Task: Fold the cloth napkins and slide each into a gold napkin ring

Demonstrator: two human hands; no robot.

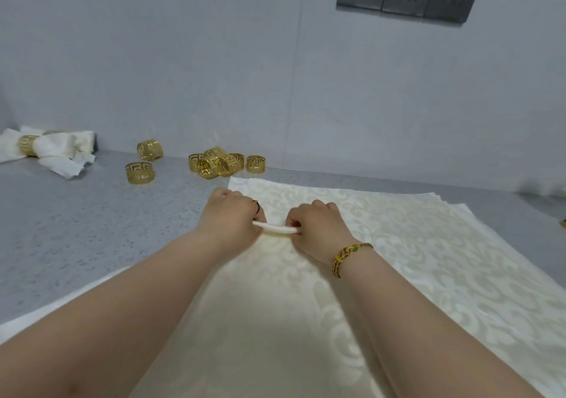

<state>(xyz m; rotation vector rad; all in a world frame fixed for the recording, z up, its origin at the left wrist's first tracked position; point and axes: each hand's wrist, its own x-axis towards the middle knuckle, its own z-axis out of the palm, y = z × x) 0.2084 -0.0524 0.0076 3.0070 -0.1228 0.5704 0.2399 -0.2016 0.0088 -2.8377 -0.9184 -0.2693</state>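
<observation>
Both the left hand (232, 217) and right hand (318, 226) pinch a raised fold (277, 229) of the napkin (398, 259), spread on the near counter (76, 229), a light, limp cloth likely best held along creases.

The grey speckled counter (76, 238) before me carries flat cream napkins (428, 259) at the lower right, loose gold rings (214, 164) in the middle, and ringed napkins (46, 148) at the left edge.

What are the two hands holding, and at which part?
Both the left hand and the right hand grip the cream napkin at a gathered fold stretched between them.
</observation>
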